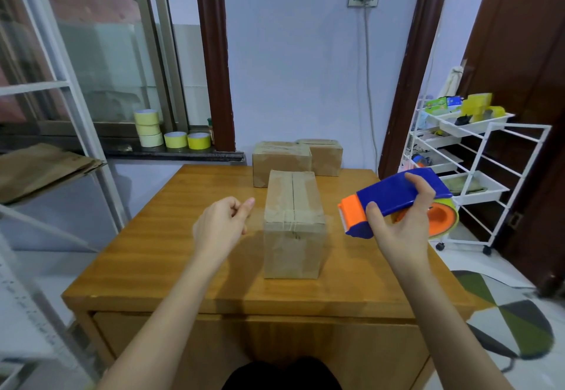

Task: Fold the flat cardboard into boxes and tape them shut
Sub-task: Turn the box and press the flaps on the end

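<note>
Standing near the middle of a honey-coloured wooden table (159, 237): a tall brown cardboard box (293, 224), closed, with clear tape along its top seam and down the near face; long axis of the top running from the viewer toward the pale lilac wall (299, 68). Just left of the box, not touching it, the left hand (221, 226), loosely curled and holding nothing, thumb pointing toward the box. To the right, raised above the table edge, the right hand (400, 224) wrapped around a blue and orange plastic tape dispenser (394, 203), orange cutter end aimed at the box, a yellowish roll on its hub. Behind, at the far table edge, two more closed brown cardboard boxes (282, 162), side by side and touching. On the dark windowsill (171, 154) at left, yellow tape rolls (148, 128), three stacked and two beside them. Flat brown cardboard sheets (42, 166) on a white shelf at far left. At right, a white wire trolley (486, 181) with trays holding assorted small items, too blurred to name. On the wall, a socket with a plugged-in cable (368, 84) hanging down.
</note>
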